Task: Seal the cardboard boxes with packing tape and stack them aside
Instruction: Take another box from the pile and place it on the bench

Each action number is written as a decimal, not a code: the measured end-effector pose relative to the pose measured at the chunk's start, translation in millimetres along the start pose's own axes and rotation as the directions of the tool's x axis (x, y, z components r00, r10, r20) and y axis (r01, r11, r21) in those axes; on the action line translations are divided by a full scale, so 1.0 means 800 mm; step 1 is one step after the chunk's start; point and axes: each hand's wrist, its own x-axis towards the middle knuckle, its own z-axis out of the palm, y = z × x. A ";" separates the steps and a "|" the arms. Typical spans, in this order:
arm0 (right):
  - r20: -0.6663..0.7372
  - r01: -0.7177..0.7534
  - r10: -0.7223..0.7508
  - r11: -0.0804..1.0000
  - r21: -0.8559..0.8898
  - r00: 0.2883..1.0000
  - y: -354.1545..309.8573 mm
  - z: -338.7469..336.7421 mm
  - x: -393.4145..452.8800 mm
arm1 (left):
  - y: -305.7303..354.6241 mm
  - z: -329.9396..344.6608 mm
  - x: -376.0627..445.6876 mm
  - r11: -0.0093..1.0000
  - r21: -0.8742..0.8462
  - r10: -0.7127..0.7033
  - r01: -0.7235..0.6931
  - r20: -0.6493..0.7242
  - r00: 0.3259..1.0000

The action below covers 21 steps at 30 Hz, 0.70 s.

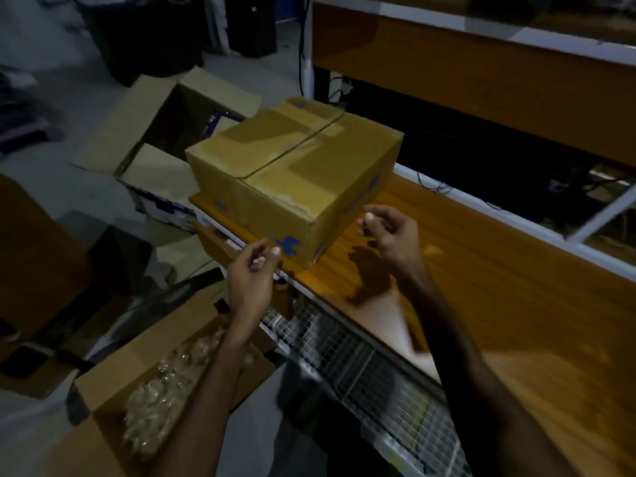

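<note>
Box [292,173] seam diagonal, toward upper right

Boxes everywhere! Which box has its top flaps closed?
The closed box on the wooden table. The far floor box gapes open, and the near floor box shows clear packets inside.

Dim, grainy wide-angle view, blurred bent edges, soft shadows on orange table [499,304].

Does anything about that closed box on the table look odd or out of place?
Yes. The closed box sits skewed at the wooden table's end, one corner overhanging the edge. Its top shows patchy marks, perhaps old tape, and the flap seam looks unsealed.
</note>
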 end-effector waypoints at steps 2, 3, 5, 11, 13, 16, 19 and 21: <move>-0.006 0.033 -0.033 0.999 -0.043 0.999 0.003 -0.004 0.060 | 0.011 0.032 0.026 1.000 0.014 -0.006 0.007 -0.042 0.999; 0.001 0.060 -0.061 0.995 -0.081 0.998 0.006 -0.007 0.092 | 0.018 0.047 0.038 1.000 0.008 -0.014 0.014 -0.056 0.998; 0.027 0.109 -0.106 0.980 -0.165 0.994 0.014 -0.012 0.154 | 0.027 0.075 0.061 0.999 -0.004 -0.035 0.034 -0.096 0.995; 0.102 0.111 -0.080 0.927 -0.357 0.992 0.032 -0.025 0.340 | 0.031 0.134 0.108 0.996 0.060 -0.045 0.060 -0.229 0.972; 0.107 0.096 -0.055 0.901 -0.423 0.993 0.040 -0.030 0.397 | 0.025 0.143 0.116 0.996 0.076 -0.033 0.056 -0.270 0.962; 0.099 0.031 0.026 0.847 -0.531 0.995 0.065 -0.041 0.468 | 0.018 0.148 0.122 0.996 0.062 -0.035 0.056 -0.287 0.957; 0.127 0.052 0.032 0.792 -0.609 0.991 0.082 -0.043 0.492 | 0.018 0.147 0.124 0.997 0.067 -0.014 0.035 -0.282 0.959; 0.133 0.079 0.011 0.754 -0.653 0.991 0.085 -0.041 0.484 | 0.014 0.141 0.123 0.998 0.063 -0.013 0.031 -0.266 0.964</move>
